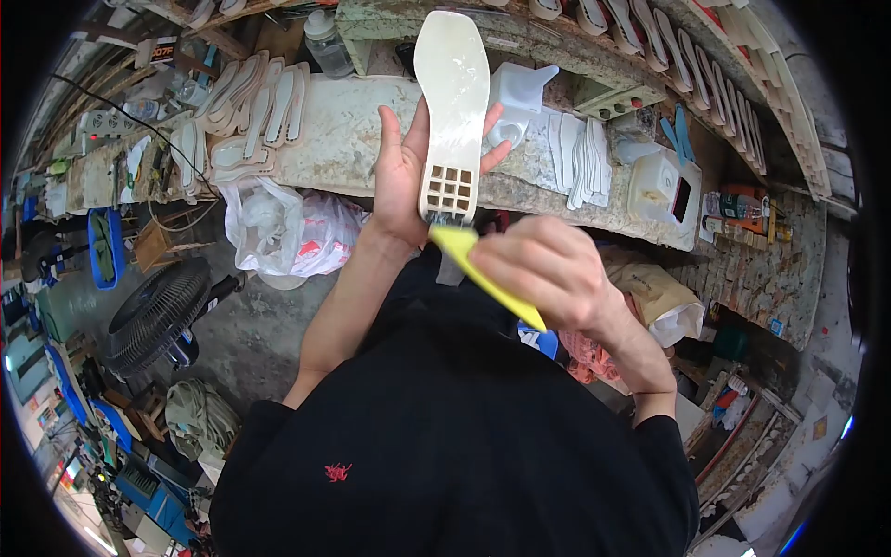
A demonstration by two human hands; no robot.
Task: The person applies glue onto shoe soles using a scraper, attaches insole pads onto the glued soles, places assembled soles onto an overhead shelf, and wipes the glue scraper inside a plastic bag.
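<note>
A cream shoe sole [452, 88] lies lengthwise on my left hand [401, 181], which holds it up from beneath with thumb and fingers spread to its sides. At the end nearest my body, the sole has a grid of square hollows. My right hand [548, 269] is closed around the yellow handle of a brush [492, 288]. The brush's dark bristles meet the sole's near edge, just below the grid. A wet-looking shine covers the sole's upper face. Part of my left palm is hidden under it.
Behind my hands runs a stained workbench [339, 125]. Stacked soles [246, 107] lie on its left, thin white strips [580, 153] and a cut-open white container [664, 190] on its right. A white jug [520, 88] stands behind the sole. A black fan [162, 311] stands at left.
</note>
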